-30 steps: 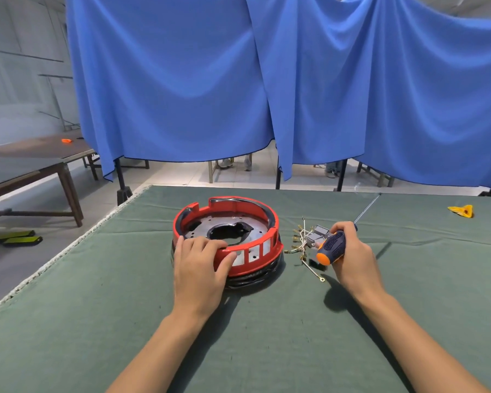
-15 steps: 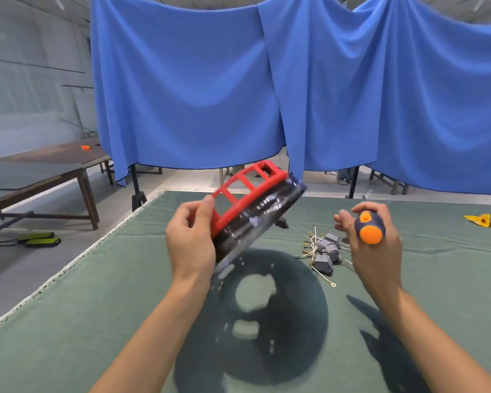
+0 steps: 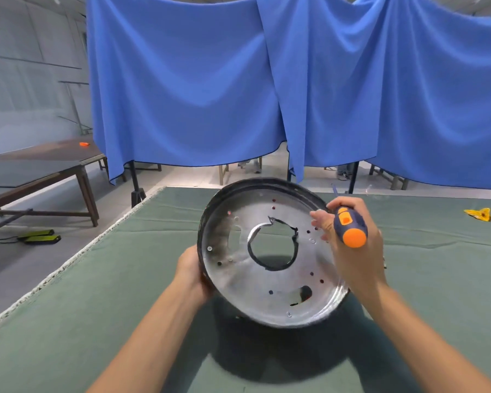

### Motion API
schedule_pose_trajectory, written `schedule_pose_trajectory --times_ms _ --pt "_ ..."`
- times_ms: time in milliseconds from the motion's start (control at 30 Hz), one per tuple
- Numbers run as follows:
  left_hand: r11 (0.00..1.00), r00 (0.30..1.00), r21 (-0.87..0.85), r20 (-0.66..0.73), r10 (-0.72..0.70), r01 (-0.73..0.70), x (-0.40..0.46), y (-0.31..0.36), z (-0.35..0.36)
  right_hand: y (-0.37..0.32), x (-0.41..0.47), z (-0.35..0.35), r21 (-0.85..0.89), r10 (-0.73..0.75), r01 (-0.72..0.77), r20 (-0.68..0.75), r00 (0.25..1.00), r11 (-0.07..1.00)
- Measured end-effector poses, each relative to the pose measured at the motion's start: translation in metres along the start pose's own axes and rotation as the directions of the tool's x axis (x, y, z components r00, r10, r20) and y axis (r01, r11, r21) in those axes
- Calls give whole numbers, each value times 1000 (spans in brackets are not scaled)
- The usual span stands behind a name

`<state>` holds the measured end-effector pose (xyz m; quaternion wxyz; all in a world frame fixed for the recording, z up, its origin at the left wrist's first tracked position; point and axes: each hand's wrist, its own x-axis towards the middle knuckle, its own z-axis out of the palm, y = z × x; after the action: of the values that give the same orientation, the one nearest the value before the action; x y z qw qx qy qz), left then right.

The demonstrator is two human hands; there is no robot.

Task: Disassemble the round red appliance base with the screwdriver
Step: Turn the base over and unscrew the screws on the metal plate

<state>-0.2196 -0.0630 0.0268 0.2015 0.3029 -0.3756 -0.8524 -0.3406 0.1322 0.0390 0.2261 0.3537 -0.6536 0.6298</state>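
Note:
The round appliance base [image 3: 267, 285] is lifted off the table and tipped up, so its silver metal underside faces me, with a large centre hole and several small screw holes. The red side is hidden behind it. My left hand [image 3: 192, 272] grips its left rim from behind. My right hand [image 3: 352, 248] holds the screwdriver [image 3: 350, 226] by its blue and orange handle at the base's right edge, with some fingertips touching the rim. The shaft points away from me and is mostly hidden.
The green cloth table [image 3: 97, 307] lies under the base, its left edge running diagonally. A yellow object [image 3: 478, 214] lies at the far right. Blue curtains [image 3: 238, 80] hang behind. A wooden table [image 3: 40, 165] stands to the left, with black and yellow objects [image 3: 40, 236] on the floor.
The base went from lying on the table to being lifted and flipped, so its metal underside now faces me. My right hand brought the screwdriver up to its right rim.

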Motion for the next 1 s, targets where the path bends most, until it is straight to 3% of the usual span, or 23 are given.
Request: schedule_pose_trajectory --times_ms 133,267,400,533,733,833,1000 --pt "991 991 34 10 131 -132 11 -12 -6 0 -2 2 -28 -32 33 32 999 999" --pt "982 979 59 102 174 -180 18 -11 -13 3 -6 5 -2 13 -13 97 995 1000" --pt "958 965 188 186 184 -218 17 -8 -20 -3 -5 6 91 83 -93 111 990 991" --pt "844 935 424 19 353 -328 11 -7 -17 -17 -5 11 231 97 -118 102 990 966" --pt "811 890 479 -120 439 -336 11 -5 -27 -45 -3 21 437 205 -181 -7 979 881" --pt "811 885 507 -178 429 -291 15 -1 -31 -56 5 26 429 224 -216 31 974 877" --pt "764 876 558 -128 466 -325 18 -3 -33 -66 14 42 345 276 -286 77 958 894"
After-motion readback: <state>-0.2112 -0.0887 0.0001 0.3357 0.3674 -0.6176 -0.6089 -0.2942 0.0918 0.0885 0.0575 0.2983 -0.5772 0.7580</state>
